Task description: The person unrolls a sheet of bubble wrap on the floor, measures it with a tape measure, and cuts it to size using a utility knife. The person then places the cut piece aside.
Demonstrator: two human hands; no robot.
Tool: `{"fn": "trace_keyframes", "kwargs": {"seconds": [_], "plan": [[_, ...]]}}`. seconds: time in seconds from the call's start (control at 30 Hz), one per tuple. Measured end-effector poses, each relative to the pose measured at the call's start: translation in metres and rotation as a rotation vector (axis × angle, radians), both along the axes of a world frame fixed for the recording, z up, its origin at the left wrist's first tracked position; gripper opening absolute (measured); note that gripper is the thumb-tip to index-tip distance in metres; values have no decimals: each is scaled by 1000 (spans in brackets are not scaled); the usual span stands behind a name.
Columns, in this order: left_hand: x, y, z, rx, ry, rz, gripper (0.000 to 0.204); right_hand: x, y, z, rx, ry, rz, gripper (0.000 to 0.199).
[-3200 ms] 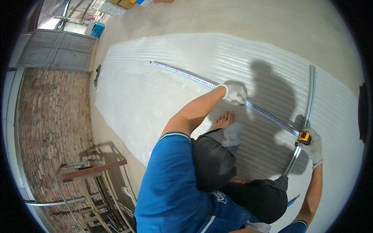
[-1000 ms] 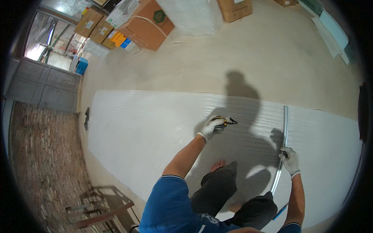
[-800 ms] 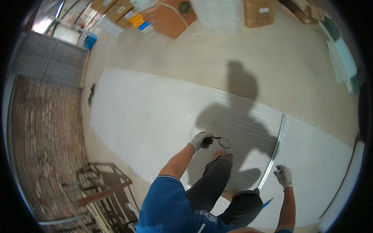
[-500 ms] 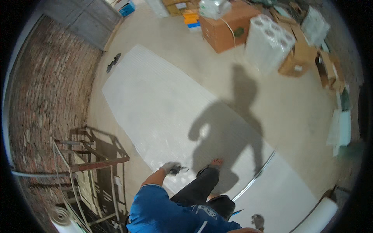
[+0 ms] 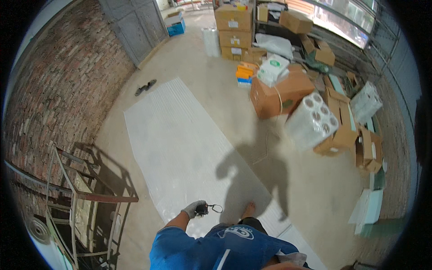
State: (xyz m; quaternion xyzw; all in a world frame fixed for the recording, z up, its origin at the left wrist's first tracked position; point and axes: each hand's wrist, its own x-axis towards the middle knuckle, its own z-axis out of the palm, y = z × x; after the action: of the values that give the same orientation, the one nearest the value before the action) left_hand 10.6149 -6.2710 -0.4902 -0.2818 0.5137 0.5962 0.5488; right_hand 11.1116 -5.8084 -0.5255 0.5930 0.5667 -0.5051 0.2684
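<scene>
My left hand (image 5: 194, 209), in a grey work glove, is closed round a small black object (image 5: 202, 210) with a thin dark loop sticking out to its right. I cannot make out its exact kind. Below the hand lies a long pale, finely ribbed sheet (image 5: 180, 139), spread over the floor. My bare foot (image 5: 249, 208) rests on this sheet, right of the hand. My right hand is not to be made out; my blue shirt and the lower edge take up that area.
A rusty metal frame (image 5: 105, 198) stands at the left by the brick wall (image 5: 54, 67). Dark slippers (image 5: 145, 87) lie beyond the sheet's far end. Cartons (image 5: 283, 92) and wrapped rolls (image 5: 312, 121) crowd the far right. A pale roll (image 5: 40, 228) is at lower left.
The view has tilted up, bringing the shelves and stacked cartons in. My left hand keeps the black object, its loop now plainer. My gloved right hand, earlier at the bottom, has dropped from sight.
</scene>
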Motion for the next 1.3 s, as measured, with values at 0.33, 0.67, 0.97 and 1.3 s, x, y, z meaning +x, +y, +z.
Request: {"fn": "trace_keyframes", "kwargs": {"seconds": [0.33,0.67,0.97,1.3], "plan": [[-137,74,36,86,-59,633,36,-516,225,56,597,418,450,29],[-422,143,96,407,61,339,53,-933,-52,198,166,1051,1147,63],[-662,225,133,621,195,163,75,-1113,-77,237,289,1028,923,76],[-876,136,100,404,673,101,73,-1435,-61,193,-32,870,1204,75]]}}
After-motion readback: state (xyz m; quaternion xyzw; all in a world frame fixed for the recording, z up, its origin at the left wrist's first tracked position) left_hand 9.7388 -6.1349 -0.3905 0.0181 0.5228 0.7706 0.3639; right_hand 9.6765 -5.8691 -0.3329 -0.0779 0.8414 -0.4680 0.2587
